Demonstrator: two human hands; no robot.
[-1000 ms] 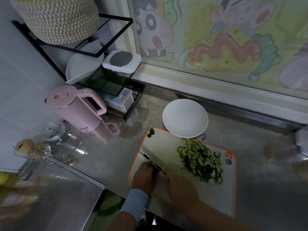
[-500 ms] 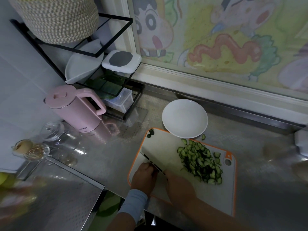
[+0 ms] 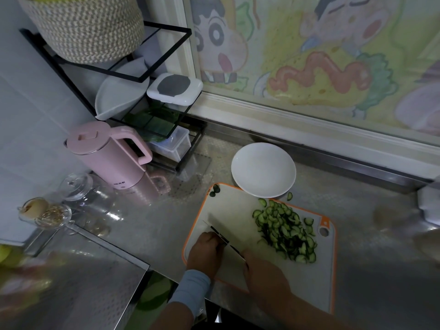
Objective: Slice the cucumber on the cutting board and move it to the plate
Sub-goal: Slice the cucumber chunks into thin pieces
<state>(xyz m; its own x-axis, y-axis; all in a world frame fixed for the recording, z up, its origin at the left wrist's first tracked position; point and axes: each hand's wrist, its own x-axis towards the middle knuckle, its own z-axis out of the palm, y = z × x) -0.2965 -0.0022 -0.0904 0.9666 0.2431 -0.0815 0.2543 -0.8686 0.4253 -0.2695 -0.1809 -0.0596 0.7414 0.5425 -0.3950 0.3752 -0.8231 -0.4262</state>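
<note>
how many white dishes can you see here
2: a round plate on the counter just beyond the cutting board, and a fan-shaped dish on the black rack above the pink kettle. The rack may hide more.

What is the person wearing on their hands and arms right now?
Both hands are bare, with no gloves. The left hand has a light blue-grey fabric wristband round the wrist, with bare arm showing below it. The right hand and its forearm are uncovered as far as the picture reaches. I can make out no watch or rings.
</note>
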